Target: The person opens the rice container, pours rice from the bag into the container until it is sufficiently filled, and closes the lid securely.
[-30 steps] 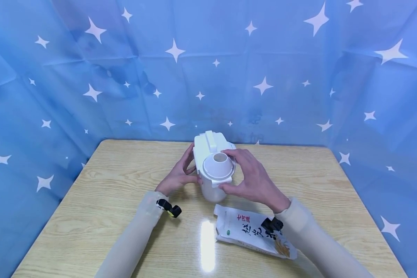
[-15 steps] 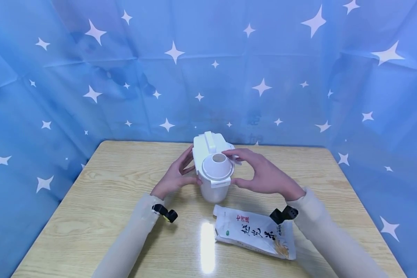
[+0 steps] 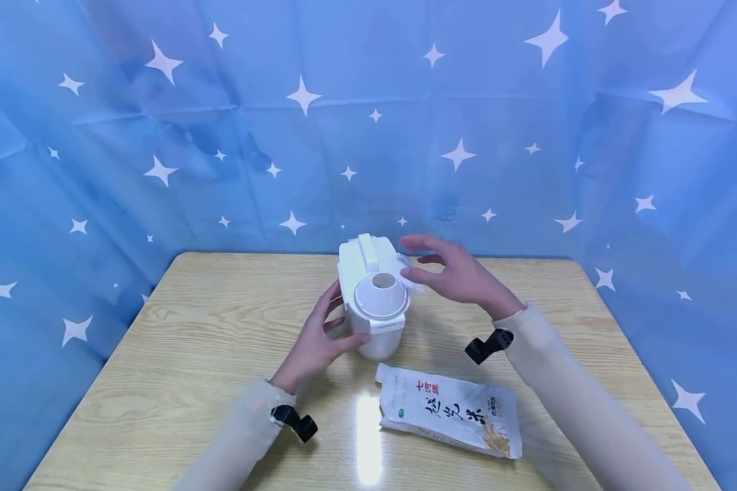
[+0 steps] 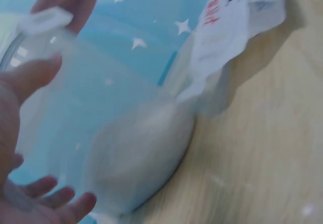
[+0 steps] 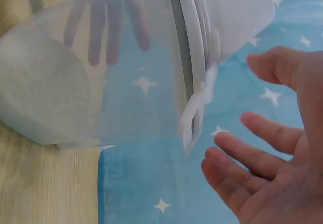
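Observation:
A clear rice storage container [image 3: 382,346] with a white lid [image 3: 351,258] and a cone-shaped cup or cap [image 3: 379,299] on top stands upright on the table. Pale grain [image 4: 146,153] lies in its bottom, visible through the wall in both wrist views. My left hand [image 3: 316,341] holds the container's left side, thumb at the front and fingers along the wall. Beside the lid's right edge, my right hand [image 3: 460,274] is held with fingers spread, gripping nothing. A side clip [image 5: 191,123] sticks outward from the lid, just apart from the right fingertips in the right wrist view.
A white printed rice bag [image 3: 448,412] lies flat in front of the container, toward the right. The wooden table [image 3: 190,354] ends at a blue star-patterned cloth [image 3: 368,136] behind and at both sides.
My right hand has left the lid's front and cone, moving back to the right side clip, which now sticks out. My left thumb has slid forward along the container's front.

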`<action>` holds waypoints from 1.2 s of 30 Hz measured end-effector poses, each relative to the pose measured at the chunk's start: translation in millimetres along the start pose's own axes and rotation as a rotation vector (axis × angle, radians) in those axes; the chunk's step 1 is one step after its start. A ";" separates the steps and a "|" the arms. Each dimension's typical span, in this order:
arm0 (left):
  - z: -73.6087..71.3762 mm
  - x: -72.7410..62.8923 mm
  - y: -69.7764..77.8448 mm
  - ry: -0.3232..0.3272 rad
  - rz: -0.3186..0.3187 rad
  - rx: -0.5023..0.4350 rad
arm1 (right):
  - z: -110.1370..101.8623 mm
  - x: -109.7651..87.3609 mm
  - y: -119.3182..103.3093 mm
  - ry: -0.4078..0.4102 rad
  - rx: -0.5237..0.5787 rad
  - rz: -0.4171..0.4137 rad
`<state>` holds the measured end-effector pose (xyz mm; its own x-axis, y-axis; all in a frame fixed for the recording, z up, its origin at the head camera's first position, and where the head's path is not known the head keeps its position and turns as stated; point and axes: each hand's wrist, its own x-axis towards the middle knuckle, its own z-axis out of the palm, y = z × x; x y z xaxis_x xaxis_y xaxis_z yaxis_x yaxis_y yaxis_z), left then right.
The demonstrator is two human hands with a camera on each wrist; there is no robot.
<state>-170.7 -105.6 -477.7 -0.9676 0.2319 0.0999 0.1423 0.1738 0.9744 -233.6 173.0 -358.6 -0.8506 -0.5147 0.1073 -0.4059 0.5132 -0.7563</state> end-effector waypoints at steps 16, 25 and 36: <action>22.2 -1.4 0.0 0.087 0.017 0.005 | 9.5 13.4 21.7 -0.007 0.088 0.108; 14.0 4.9 -0.5 -0.003 -0.029 -0.042 | 13.0 2.2 18.9 0.052 0.067 0.100; -5.3 25.5 -6.0 -0.147 -0.044 -0.135 | 24.6 -17.0 3.1 0.184 -0.025 0.139</action>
<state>-197.4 -105.8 -480.0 -0.9300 0.3658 0.0361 0.0618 0.0588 0.9964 -212.2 166.5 -378.6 -0.9446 -0.3051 0.1211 -0.2870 0.5887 -0.7557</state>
